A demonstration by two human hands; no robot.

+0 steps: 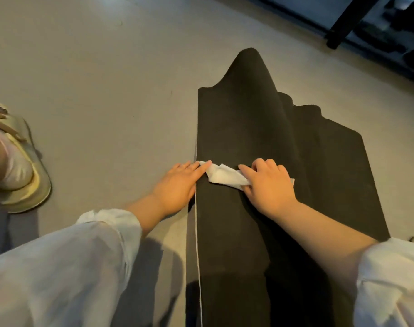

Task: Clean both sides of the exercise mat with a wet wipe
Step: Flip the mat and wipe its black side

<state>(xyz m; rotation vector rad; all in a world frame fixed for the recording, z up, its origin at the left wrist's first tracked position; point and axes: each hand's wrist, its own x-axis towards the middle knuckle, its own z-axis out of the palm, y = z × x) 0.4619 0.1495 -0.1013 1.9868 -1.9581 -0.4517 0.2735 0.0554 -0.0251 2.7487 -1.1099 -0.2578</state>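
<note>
The black mat (260,142) lies on the floor (95,79), its far end humped up. The right hand (268,185) grips a white wipe (222,177) on the mat. The left hand (177,185), fingers straight, presses the mat's left edge.

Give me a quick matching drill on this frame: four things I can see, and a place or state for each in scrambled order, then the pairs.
Things:
1. wet wipe
2. left hand
3. exercise mat
4. slipper

Places or states:
A. black, partly folded over itself, bulging up at the far end
B. on the floor at the far left, on a foot
C. white and crumpled, lying on the mat under the right hand
D. flat at the mat's left edge, fingertips touching the wipe

Pairs: 1-C, 2-D, 3-A, 4-B
</note>
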